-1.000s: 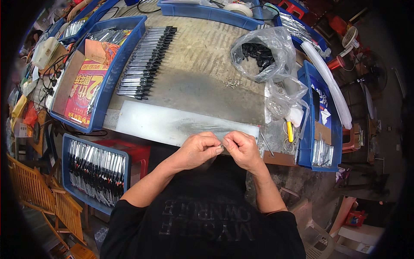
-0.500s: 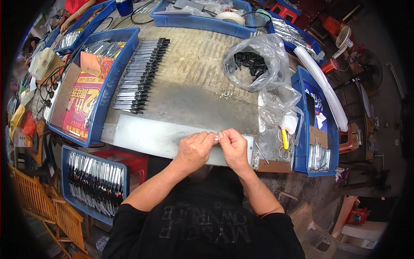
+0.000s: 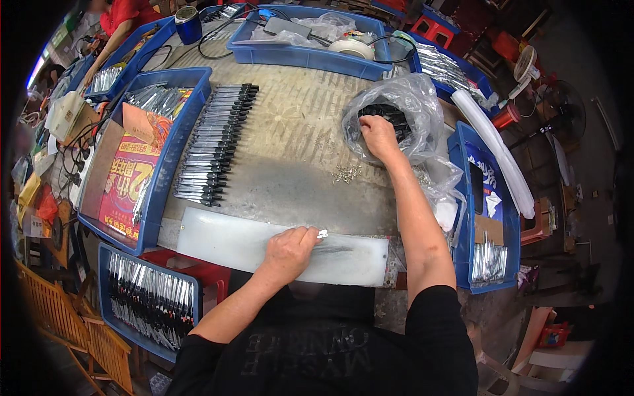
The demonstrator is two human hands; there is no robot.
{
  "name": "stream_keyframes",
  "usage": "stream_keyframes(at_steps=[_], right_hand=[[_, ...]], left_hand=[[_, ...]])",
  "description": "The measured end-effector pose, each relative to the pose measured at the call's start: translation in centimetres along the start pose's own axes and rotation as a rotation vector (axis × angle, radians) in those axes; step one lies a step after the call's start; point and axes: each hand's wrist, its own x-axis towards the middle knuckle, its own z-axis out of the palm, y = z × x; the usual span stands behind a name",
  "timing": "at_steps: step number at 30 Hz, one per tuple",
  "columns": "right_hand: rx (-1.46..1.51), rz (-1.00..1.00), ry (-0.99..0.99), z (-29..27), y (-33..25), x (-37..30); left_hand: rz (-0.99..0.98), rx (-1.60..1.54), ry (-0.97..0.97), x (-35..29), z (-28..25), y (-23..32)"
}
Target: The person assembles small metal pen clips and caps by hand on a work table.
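My left hand [image 3: 289,252] is closed over the pale strip [image 3: 221,239] at the table's near edge. From its fingertips sticks out a small white-and-silver piece [image 3: 322,233], too small to name. My right hand [image 3: 380,137] is at the mouth of a clear plastic bag [image 3: 426,105], over the small black parts [image 3: 385,113] inside. Its fingers are bent together, and whatever they hold is hidden. A neat row of silver-and-black pens [image 3: 212,148] lies to the left. Tiny metal pieces [image 3: 346,173] are heaped near the bag.
Blue trays surround the table: one with pens and a printed box [image 3: 150,210] at left, one with a tape roll [image 3: 351,49] at the back, another [image 3: 470,254] at right. Below left, a tray [image 3: 105,305] holds several pens. Another person's arm [image 3: 109,49] shows far left.
My hands were together over the strip. The right one has left and reached forward to the bag, while the left has stayed low with the small piece. The view has shifted slightly.
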Motion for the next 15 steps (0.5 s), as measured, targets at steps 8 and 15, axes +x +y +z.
stream_keyframes(at_steps=[8, 15], right_hand=[[-0.135, 0.083, -0.311, 0.0, 0.7, 1.0], [-0.135, 0.085, -0.456, -2.0, -0.7, 0.3]], left_hand=[[0.023, -0.053, 0.033, 0.0, 0.0, 0.0], [0.037, -0.051, 0.050, 0.1, 0.0, -0.2]])
